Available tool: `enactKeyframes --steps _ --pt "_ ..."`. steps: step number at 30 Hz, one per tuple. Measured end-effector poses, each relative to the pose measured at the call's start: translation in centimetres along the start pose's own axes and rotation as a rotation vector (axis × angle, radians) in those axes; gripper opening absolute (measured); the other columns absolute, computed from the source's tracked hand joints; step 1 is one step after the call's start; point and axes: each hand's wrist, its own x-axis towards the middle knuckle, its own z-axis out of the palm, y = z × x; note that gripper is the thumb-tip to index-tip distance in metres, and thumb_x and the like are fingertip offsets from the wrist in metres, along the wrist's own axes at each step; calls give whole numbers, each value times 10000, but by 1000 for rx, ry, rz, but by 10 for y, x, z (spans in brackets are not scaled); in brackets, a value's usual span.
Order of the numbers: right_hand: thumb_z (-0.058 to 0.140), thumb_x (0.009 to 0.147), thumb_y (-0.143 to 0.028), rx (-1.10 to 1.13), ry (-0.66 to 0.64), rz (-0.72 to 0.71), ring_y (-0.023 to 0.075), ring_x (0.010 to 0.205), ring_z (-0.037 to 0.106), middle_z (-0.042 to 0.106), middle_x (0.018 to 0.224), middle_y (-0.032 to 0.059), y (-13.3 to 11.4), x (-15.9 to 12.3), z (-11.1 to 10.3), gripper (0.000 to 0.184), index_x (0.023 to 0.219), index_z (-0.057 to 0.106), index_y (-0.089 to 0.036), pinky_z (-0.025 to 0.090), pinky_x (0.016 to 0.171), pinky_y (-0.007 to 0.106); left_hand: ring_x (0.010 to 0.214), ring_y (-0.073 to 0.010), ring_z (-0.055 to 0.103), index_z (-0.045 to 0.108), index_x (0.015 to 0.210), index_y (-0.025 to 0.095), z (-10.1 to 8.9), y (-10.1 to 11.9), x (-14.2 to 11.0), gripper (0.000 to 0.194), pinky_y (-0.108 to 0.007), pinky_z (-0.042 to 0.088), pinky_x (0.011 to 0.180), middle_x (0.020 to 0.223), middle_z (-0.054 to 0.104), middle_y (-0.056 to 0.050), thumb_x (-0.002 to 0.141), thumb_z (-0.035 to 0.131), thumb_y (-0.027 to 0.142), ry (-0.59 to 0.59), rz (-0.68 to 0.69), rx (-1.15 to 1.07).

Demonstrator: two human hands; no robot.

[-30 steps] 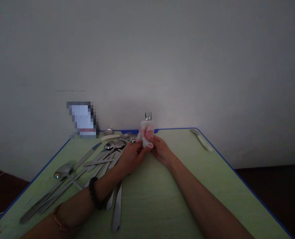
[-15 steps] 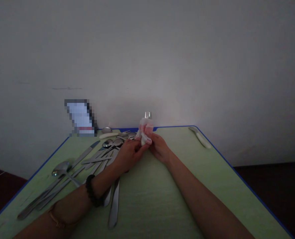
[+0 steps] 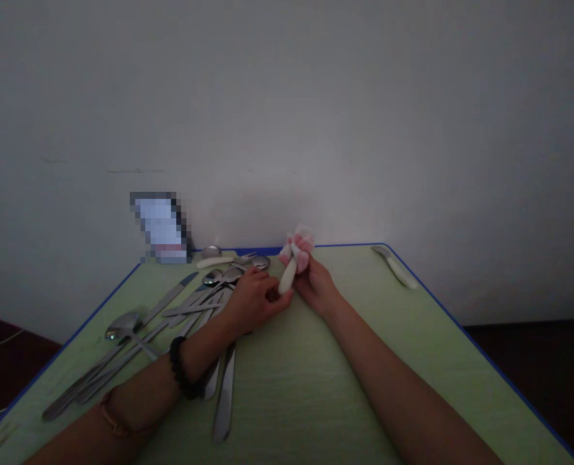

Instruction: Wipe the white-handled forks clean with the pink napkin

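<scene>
My left hand (image 3: 255,300) pinches the end of a white-handled fork (image 3: 288,276), held tilted above the table. Around the fork's upper part is a crumpled pink-and-white cloth (image 3: 300,247), which hides the tines. My right hand (image 3: 319,287) is closed on the cloth from the right, its fingertips partly hidden behind it. Just left of my left hand lies a spoon (image 3: 261,262), and several metal knives and spoons are heaped under and beside my left forearm.
A green table (image 3: 296,400) with a blue edge stands against a grey wall. A blurred-out screen (image 3: 161,226) leans at the back left. Near it lies another white-handled fork (image 3: 219,261). At the far right rests a white-handled knife (image 3: 397,268). A large spoon (image 3: 122,325) lies at left.
The cloth has moved slightly right and now covers the tines that showed before. More of the white handle is uncovered. My left hand has slid down to the handle's end.
</scene>
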Motion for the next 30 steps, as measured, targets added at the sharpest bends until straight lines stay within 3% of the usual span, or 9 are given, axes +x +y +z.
enactKeyframes --steps 6,11,14,18,24,30 --pt "666 686 -96 48 93 -107 113 809 618 693 854 -11 2 4 -2 84 720 671 -173 558 812 247 584 -153 540 529 527 191 -2 3 -1 282 -343 394 770 534 582 0 782 547 311 -38 83 99" --pt "699 673 -144 15 80 -131 110 780 613 679 776 -10 3 5 -4 54 684 654 -172 533 858 277 660 -191 571 577 676 184 -5 8 -1 170 -352 410 766 634 625 -25 799 514 284 -134 -14 189" --pt "720 663 -210 -47 23 -138 114 767 612 677 753 -10 5 4 -5 81 681 651 -173 513 868 288 696 -202 587 585 736 183 -4 9 -1 203 -342 425 751 685 644 -38 839 484 325 -156 -64 211" --pt "741 627 -268 -159 22 -146 132 740 621 674 685 0 10 6 -8 154 687 660 -152 505 825 292 765 -220 618 594 797 173 0 7 -2 315 -365 424 816 774 678 -73 911 382 377 -187 -53 273" --pt "723 637 -380 -315 50 -263 149 730 634 703 745 29 14 13 -19 251 734 671 -154 507 726 283 703 -223 616 586 755 177 2 5 -4 340 -369 413 788 705 666 -74 925 348 349 -180 44 258" --pt "682 658 -461 -466 81 -282 134 670 628 699 754 21 13 20 -20 313 746 645 -163 491 687 269 673 -204 597 567 743 177 -2 4 -6 343 -350 397 773 691 657 -64 929 314 314 -210 28 192"
